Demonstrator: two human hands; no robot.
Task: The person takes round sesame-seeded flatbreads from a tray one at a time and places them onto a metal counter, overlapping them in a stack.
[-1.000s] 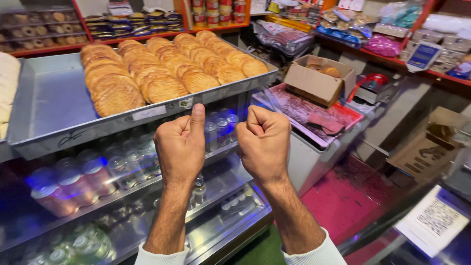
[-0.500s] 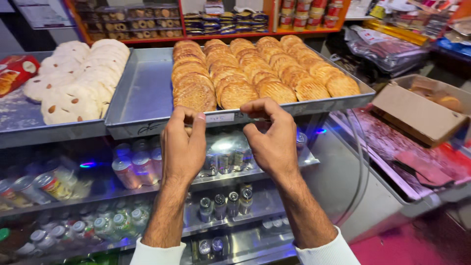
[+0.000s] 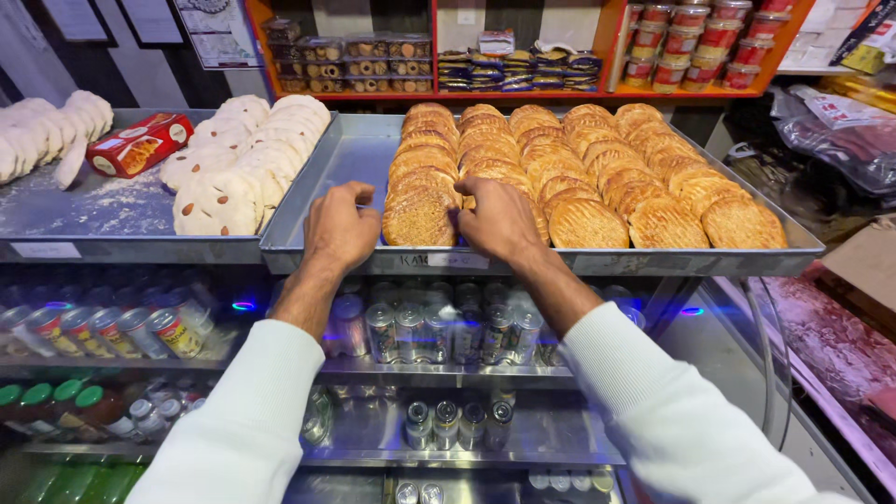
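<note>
A steel tray point(image 3: 345, 163) holds several rows of round golden-brown flatbreads. My left hand point(image 3: 341, 227) rests at the tray's front, fingers curled against the left edge of the front-left flatbread point(image 3: 419, 218). My right hand point(image 3: 499, 219) touches the right edge of the same flatbread, fingers bent over it. Both hands flank this bread; it still lies on the tray. White sleeves cover both forearms.
A second tray point(image 3: 103, 210) on the left carries pale round breads and a red box point(image 3: 138, 145). Drink cans point(image 3: 429, 331) and bottles fill the glass-fronted shelves below. Shelves of jars point(image 3: 695, 42) and packed biscuits stand behind. A counter edge lies at right.
My hands were raised as fists in front of the display, then reached forward and up onto the tray. They now sit on either side of the front-left flatbread. The view shifted right along the trays.
</note>
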